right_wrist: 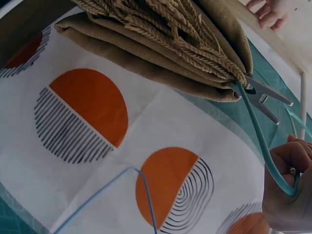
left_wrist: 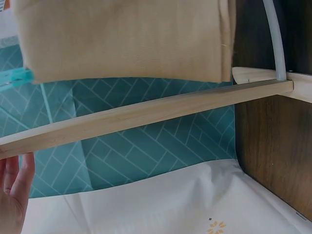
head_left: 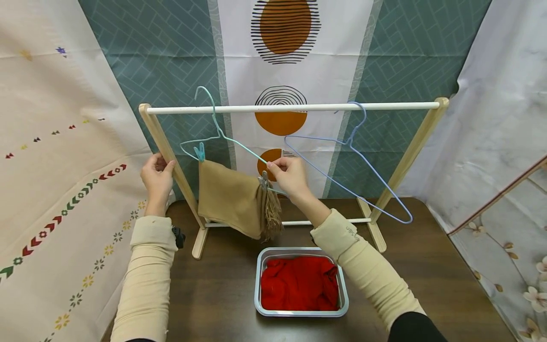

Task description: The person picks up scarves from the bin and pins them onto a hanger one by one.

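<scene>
My right hand pinches the right arm of a mint-green wire hanger. A folded tan scarf with a braided fringe hangs from it. A teal clothespin clips the scarf's left end and a grey metal clip its fringed side. The hanger's hook stands above the rack's white rod; whether it bears on the rod I cannot tell. My left hand grips the rack's left wooden post between thumb and fingers, some hidden behind the wood.
A blue wire hanger with nothing on it hangs at the rod's right. On the brown table, a silver tray holds a folded red cloth. Patterned curtains stand behind and at both sides.
</scene>
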`<action>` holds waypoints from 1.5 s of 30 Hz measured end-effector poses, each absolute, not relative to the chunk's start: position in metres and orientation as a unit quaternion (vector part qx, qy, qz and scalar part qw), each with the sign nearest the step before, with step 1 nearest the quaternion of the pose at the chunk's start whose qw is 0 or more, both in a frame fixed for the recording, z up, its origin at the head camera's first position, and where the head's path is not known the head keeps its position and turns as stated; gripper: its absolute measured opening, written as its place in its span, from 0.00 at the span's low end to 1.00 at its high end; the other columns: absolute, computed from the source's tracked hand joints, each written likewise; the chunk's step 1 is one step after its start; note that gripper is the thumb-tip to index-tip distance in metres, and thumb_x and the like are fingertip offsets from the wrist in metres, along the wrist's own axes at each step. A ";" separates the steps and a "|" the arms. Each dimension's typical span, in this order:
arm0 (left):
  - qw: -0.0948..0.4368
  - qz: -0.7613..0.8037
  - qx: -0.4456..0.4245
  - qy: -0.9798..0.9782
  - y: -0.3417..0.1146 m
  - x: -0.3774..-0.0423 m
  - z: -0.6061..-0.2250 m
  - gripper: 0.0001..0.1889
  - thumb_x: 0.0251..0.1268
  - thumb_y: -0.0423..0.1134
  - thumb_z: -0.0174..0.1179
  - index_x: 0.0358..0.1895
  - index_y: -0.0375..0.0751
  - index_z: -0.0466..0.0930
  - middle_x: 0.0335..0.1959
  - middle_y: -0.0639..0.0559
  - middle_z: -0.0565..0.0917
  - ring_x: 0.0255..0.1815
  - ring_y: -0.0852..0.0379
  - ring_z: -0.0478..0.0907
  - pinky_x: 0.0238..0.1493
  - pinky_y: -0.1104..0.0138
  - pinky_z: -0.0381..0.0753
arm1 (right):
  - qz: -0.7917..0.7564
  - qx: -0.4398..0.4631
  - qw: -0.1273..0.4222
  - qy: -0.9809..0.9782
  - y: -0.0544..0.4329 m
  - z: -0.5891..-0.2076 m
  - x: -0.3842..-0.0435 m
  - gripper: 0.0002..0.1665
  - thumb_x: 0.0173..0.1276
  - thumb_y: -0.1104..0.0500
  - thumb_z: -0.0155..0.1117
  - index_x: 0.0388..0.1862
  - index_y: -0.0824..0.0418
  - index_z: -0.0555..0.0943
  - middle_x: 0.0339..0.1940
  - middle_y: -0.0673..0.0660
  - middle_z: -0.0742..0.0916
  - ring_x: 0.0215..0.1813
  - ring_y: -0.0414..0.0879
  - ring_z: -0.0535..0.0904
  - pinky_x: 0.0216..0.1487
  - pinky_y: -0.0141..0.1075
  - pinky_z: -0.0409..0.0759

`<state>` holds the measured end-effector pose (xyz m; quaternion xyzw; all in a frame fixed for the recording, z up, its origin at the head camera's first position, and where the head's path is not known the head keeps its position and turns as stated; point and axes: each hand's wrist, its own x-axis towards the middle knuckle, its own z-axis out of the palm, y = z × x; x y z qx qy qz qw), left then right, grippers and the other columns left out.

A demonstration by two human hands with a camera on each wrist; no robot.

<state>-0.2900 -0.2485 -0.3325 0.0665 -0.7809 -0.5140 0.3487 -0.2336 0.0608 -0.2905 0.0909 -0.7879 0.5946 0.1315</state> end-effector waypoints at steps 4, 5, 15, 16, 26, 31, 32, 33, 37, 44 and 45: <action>0.349 -0.515 0.065 -0.780 -0.249 -0.290 -0.333 0.14 0.59 0.32 0.59 0.47 0.28 0.76 0.31 0.54 0.74 0.30 0.70 0.68 0.35 0.76 0.69 | 0.591 0.085 0.133 -0.791 0.056 -0.300 -0.235 0.11 0.62 0.63 0.61 0.29 0.73 0.82 0.16 0.53 0.78 0.21 0.41 0.66 0.21 0.30 0.62; 0.350 -0.515 0.064 -0.779 -0.249 -0.290 -0.333 0.14 0.59 0.31 0.59 0.47 0.28 0.76 0.31 0.55 0.74 0.30 0.70 0.68 0.35 0.76 0.69 | 0.589 0.085 0.133 -0.793 0.056 -0.303 -0.235 0.11 0.62 0.63 0.61 0.29 0.73 0.82 0.17 0.53 0.78 0.21 0.41 0.66 0.21 0.30 0.62; 0.359 -0.515 0.061 -0.776 -0.250 -0.292 -0.335 0.13 0.59 0.31 0.59 0.46 0.28 0.77 0.30 0.55 0.74 0.29 0.69 0.69 0.35 0.76 0.69 | 0.565 0.108 0.156 -0.803 0.049 -0.325 -0.239 0.09 0.61 0.65 0.61 0.27 0.72 0.83 0.17 0.63 0.80 0.16 0.39 0.65 0.17 0.28 0.61; 0.359 -0.516 0.060 -0.775 -0.250 -0.292 -0.335 0.13 0.59 0.31 0.59 0.46 0.28 0.77 0.30 0.55 0.74 0.29 0.69 0.69 0.35 0.76 0.68 | 0.565 0.111 0.156 -0.803 0.048 -0.326 -0.239 0.09 0.61 0.65 0.61 0.27 0.72 0.83 0.17 0.64 0.80 0.16 0.38 0.65 0.17 0.28 0.61; 0.357 -0.516 0.060 -0.777 -0.249 -0.292 -0.334 0.13 0.59 0.31 0.59 0.46 0.29 0.77 0.30 0.58 0.73 0.30 0.68 0.69 0.34 0.77 0.69 | 0.557 0.132 0.102 -0.814 0.053 -0.328 -0.236 0.08 0.63 0.65 0.59 0.32 0.70 0.82 0.21 0.65 0.82 0.19 0.40 0.70 0.19 0.28 0.64; 0.355 -0.519 0.062 -0.775 -0.248 -0.291 -0.334 0.13 0.59 0.31 0.59 0.47 0.28 0.76 0.30 0.59 0.73 0.31 0.68 0.69 0.34 0.76 0.69 | 0.533 0.162 0.082 -0.826 0.060 -0.327 -0.234 0.07 0.62 0.66 0.59 0.37 0.70 0.81 0.23 0.63 0.83 0.21 0.42 0.73 0.22 0.29 0.68; 0.354 -0.520 0.062 -0.775 -0.248 -0.291 -0.334 0.13 0.59 0.31 0.59 0.47 0.28 0.76 0.30 0.59 0.73 0.31 0.68 0.69 0.34 0.76 0.69 | 0.527 0.168 0.082 -0.829 0.061 -0.327 -0.234 0.07 0.62 0.66 0.60 0.37 0.69 0.81 0.23 0.62 0.83 0.22 0.42 0.74 0.23 0.29 0.69; 0.354 -0.522 0.063 -0.774 -0.248 -0.291 -0.334 0.13 0.59 0.31 0.59 0.47 0.28 0.76 0.30 0.59 0.73 0.30 0.68 0.69 0.34 0.76 0.69 | 0.523 0.174 0.082 -0.830 0.063 -0.328 -0.233 0.08 0.62 0.66 0.60 0.38 0.69 0.81 0.23 0.61 0.83 0.23 0.43 0.74 0.23 0.30 0.69; 0.353 -0.523 0.067 -0.773 -0.248 -0.292 -0.334 0.13 0.59 0.31 0.59 0.47 0.29 0.76 0.29 0.59 0.73 0.30 0.69 0.69 0.34 0.76 0.70 | 0.506 0.190 0.093 -0.836 0.072 -0.331 -0.229 0.09 0.60 0.66 0.62 0.39 0.69 0.81 0.26 0.58 0.84 0.27 0.47 0.77 0.26 0.31 0.71; 0.345 -0.525 0.073 -0.775 -0.248 -0.291 -0.334 0.14 0.59 0.32 0.59 0.48 0.29 0.76 0.30 0.58 0.73 0.31 0.68 0.69 0.35 0.76 0.70 | 0.490 0.189 0.110 -0.844 0.091 -0.336 -0.217 0.09 0.60 0.63 0.63 0.39 0.66 0.82 0.30 0.56 0.83 0.32 0.47 0.77 0.31 0.34 0.72; 0.345 -0.524 0.073 -0.775 -0.248 -0.292 -0.334 0.14 0.59 0.32 0.59 0.48 0.30 0.76 0.30 0.58 0.73 0.31 0.68 0.69 0.34 0.76 0.70 | 0.491 0.191 0.114 -0.843 0.094 -0.336 -0.214 0.09 0.60 0.63 0.63 0.39 0.66 0.82 0.30 0.56 0.83 0.32 0.47 0.77 0.31 0.34 0.73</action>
